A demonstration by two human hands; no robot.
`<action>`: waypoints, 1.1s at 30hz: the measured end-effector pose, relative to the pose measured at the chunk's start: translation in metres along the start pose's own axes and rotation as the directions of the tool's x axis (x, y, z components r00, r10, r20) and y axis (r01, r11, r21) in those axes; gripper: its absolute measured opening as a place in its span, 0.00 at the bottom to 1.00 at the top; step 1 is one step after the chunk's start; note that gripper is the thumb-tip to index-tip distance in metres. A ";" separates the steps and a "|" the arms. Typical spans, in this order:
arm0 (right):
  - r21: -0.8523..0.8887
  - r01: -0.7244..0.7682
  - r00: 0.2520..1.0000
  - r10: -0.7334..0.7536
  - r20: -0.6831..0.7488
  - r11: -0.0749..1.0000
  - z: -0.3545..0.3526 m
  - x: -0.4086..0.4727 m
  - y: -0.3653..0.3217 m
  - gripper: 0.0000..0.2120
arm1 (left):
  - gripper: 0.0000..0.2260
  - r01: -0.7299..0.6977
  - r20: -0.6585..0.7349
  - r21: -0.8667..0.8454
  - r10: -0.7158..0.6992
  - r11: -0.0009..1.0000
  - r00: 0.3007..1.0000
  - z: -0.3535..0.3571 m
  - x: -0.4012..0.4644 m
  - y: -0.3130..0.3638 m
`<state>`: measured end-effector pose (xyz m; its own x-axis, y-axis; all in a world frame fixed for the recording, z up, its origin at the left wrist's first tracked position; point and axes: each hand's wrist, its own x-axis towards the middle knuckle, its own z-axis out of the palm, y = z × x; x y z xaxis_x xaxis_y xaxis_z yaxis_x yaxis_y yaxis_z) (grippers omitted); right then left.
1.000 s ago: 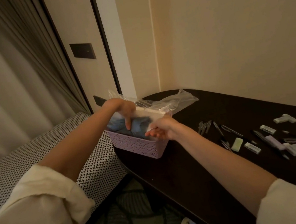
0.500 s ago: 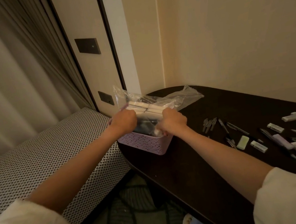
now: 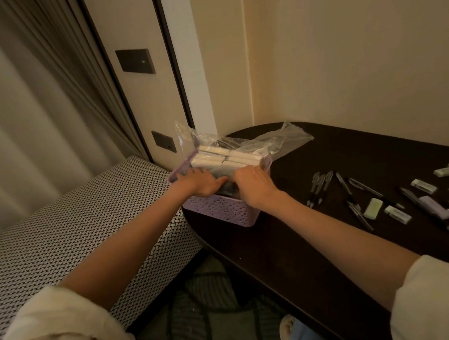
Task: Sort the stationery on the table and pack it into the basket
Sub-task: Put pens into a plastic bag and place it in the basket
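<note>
Basket [image 3: 224,211] sits at the table's [image 3: 303,245] near-left end, about 11 o'clock from me, and I've got both hands in it. Left hand [image 3: 200,184] lies flat with fingers straight, pressing down on the dark stuff inside. Right hand [image 3: 251,181] is over the near rim, fingers curled down into the basket; can't tell if it's gripping anything. White bundle [image 3: 224,158] in a clear bag [image 3: 266,142] lies across the far side of the basket. So I'd say I'm in the tuck-it-down step, making room. Loose pens [image 3: 320,187] and erasers [image 3: 373,208] are off at 2 o'clock, well apart from the basket. Next I'd need to let go, reach right and gather those
</note>
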<state>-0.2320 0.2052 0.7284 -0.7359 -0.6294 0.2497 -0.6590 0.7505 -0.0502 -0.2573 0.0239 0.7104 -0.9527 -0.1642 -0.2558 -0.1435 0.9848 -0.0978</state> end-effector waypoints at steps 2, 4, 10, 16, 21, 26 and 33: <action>0.026 0.025 0.998 -0.027 0.049 0.999 -0.001 0.002 0.002 0.11 | 0.55 0.044 0.034 -0.002 -0.044 0.999 0.998 0.001 0.003 0.000; 0.061 0.038 0.995 -0.044 0.094 0.997 -0.002 0.004 0.005 0.13 | 0.51 0.071 0.052 -0.032 -0.069 0.997 0.996 0.003 0.007 0.000; 0.159 0.021 0.986 -0.047 0.161 0.987 -0.008 0.009 0.012 0.09 | 0.47 0.096 0.073 -0.047 -0.093 0.994 0.993 0.001 0.004 0.007; 0.156 0.002 0.977 -0.035 0.208 0.988 -0.007 0.008 0.011 0.10 | 0.49 0.091 0.086 -0.056 -0.086 0.994 0.993 0.000 0.003 0.010; 0.190 0.013 0.949 -0.071 0.306 0.982 -0.018 0.005 0.014 0.11 | 0.48 0.085 0.087 -0.094 -0.077 0.992 0.993 -0.002 -0.002 0.010; 0.233 0.015 0.966 -0.074 0.248 0.972 -0.035 -0.006 0.023 0.10 | 0.51 0.023 -0.054 -0.217 -0.036 0.976 0.998 0.007 0.014 -0.004; 0.331 -0.004 0.998 -0.017 0.063 0.944 -0.061 -0.037 0.060 0.08 | 0.24 -0.088 -0.344 -0.404 -0.062 0.911 0.937 -0.019 -0.050 0.021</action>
<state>-0.2345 0.2857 0.7749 -0.7326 -0.6537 0.1895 -0.6702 0.6444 -0.3683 -0.2180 0.0534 0.7397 -0.9759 -0.1950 0.0975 -0.1545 0.9341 0.3218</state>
